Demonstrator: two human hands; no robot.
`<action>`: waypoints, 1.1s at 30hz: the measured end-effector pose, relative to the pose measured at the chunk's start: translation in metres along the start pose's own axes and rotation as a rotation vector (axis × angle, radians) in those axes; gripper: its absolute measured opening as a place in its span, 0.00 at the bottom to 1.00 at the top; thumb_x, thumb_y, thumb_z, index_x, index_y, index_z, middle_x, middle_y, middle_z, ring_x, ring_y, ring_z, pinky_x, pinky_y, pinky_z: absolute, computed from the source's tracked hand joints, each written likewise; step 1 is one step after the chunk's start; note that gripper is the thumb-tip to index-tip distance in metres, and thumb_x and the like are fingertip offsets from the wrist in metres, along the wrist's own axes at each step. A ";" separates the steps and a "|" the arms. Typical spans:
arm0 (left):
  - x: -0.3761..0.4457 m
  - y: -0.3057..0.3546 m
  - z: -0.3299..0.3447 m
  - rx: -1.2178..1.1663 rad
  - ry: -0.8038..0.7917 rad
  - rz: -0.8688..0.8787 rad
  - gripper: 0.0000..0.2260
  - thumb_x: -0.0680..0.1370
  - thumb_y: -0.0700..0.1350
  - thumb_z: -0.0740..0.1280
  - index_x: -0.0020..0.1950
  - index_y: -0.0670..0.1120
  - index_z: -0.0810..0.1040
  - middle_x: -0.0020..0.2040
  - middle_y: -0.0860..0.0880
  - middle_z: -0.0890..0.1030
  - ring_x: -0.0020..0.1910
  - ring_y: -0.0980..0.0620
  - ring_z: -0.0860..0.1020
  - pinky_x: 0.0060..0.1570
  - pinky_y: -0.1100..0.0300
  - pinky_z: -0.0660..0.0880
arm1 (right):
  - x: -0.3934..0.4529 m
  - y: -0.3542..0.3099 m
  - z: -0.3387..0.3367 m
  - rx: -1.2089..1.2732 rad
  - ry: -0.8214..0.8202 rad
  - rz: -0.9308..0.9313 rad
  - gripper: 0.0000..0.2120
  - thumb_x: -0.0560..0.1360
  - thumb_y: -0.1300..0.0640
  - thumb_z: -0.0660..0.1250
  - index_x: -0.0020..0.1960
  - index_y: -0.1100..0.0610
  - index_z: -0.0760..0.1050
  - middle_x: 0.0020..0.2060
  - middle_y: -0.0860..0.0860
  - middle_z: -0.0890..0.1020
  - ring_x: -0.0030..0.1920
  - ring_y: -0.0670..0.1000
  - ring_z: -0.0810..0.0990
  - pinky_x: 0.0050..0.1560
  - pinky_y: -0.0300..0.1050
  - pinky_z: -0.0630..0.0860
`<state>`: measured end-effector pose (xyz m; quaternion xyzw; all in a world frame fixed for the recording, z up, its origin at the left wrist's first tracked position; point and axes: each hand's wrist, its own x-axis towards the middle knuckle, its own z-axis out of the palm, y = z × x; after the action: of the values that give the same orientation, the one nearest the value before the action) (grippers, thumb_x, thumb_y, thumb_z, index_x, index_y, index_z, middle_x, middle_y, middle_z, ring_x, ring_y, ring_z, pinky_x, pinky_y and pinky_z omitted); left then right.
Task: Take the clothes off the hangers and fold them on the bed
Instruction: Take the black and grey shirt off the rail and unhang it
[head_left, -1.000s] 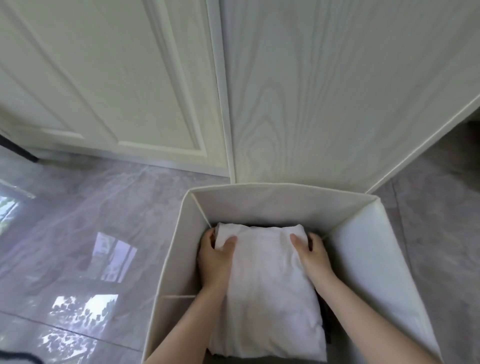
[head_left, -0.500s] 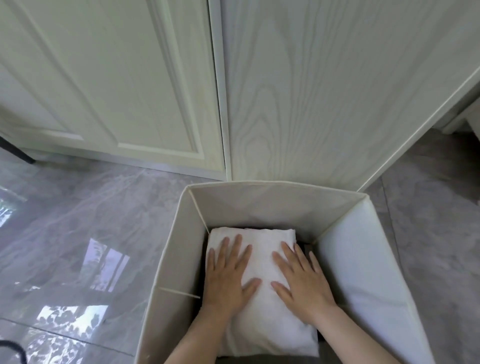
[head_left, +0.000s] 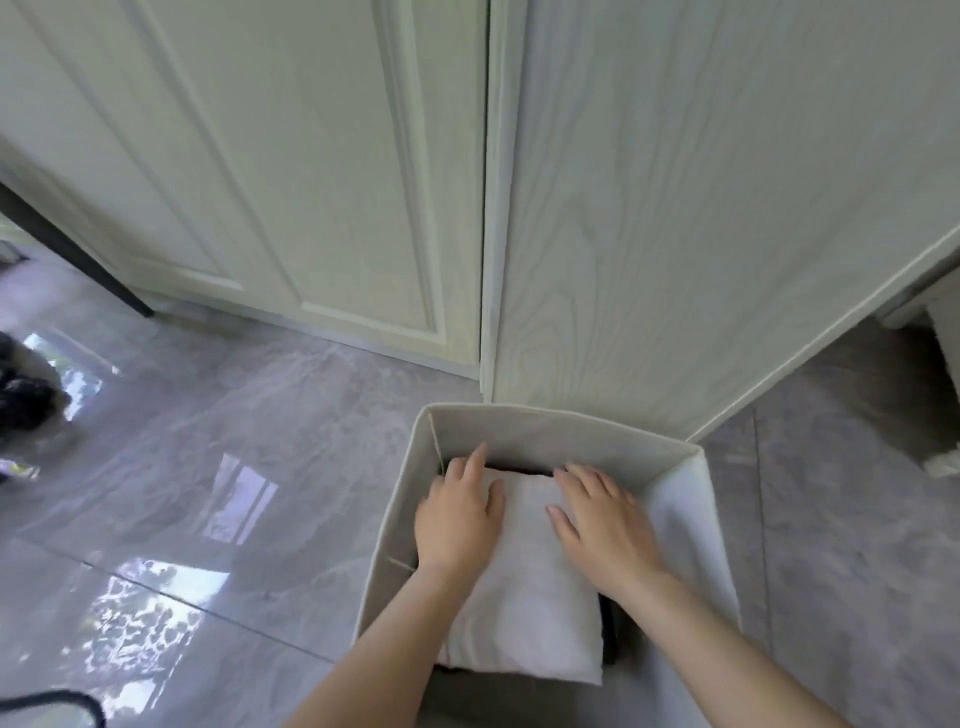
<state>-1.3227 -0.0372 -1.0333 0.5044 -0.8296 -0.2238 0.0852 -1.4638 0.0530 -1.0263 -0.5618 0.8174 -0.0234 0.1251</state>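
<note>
Both my hands lie flat on a folded white garment (head_left: 524, 613) inside a fabric bin (head_left: 675, 499) on the tiled floor (head_left: 260, 467), next to a wardrobe (head_left: 675, 208). My left hand (head_left: 460, 519) presses the garment's left far part, fingers straight and relaxed, the fingertips reaching the far edge close to the bin's back wall. My right hand (head_left: 605, 525) presses the right far part, fingers spread and straight. Neither hand grips anything.

Position of the garment: it rests in the bin on top of something dark, of which only slivers show at the far edge and the right edge. I cannot tell what that dark item is.

Step in hand, as I judge it: folding of this piece is complete, and I am seating it in the bin, pressing it level.

Next move, as I judge it:
1. Lift both palms straight up, so the top fold is not dragged out of shape.
2. Clear the bin walls with my forearms.
3. Go for the next hanger.

No hanger and no bed is in view, so I cannot tell how many clothes are left.
</note>
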 end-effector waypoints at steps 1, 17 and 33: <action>-0.001 0.011 -0.028 -0.081 0.026 -0.092 0.19 0.80 0.53 0.56 0.71 0.52 0.64 0.62 0.52 0.72 0.56 0.48 0.75 0.46 0.55 0.72 | -0.002 -0.008 -0.027 0.020 0.002 -0.024 0.26 0.77 0.44 0.48 0.69 0.54 0.68 0.67 0.49 0.72 0.66 0.52 0.71 0.62 0.46 0.70; -0.072 0.143 -0.571 -0.649 0.579 -0.302 0.17 0.81 0.48 0.57 0.36 0.40 0.70 0.27 0.50 0.70 0.28 0.52 0.66 0.33 0.56 0.63 | -0.052 -0.237 -0.535 0.493 0.251 -0.180 0.10 0.79 0.55 0.54 0.40 0.54 0.68 0.27 0.50 0.73 0.32 0.56 0.74 0.31 0.46 0.64; -0.477 0.168 -0.902 -0.096 1.367 -0.358 0.17 0.77 0.54 0.57 0.36 0.44 0.73 0.26 0.50 0.72 0.26 0.48 0.70 0.30 0.55 0.65 | -0.298 -0.514 -0.818 0.967 0.138 -1.060 0.10 0.79 0.53 0.58 0.45 0.56 0.74 0.30 0.52 0.80 0.24 0.43 0.74 0.33 0.43 0.72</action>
<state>-0.8983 0.1879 -0.1176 0.6562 -0.4837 0.0961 0.5712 -1.0825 0.0560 -0.0893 -0.7619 0.3393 -0.4755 0.2799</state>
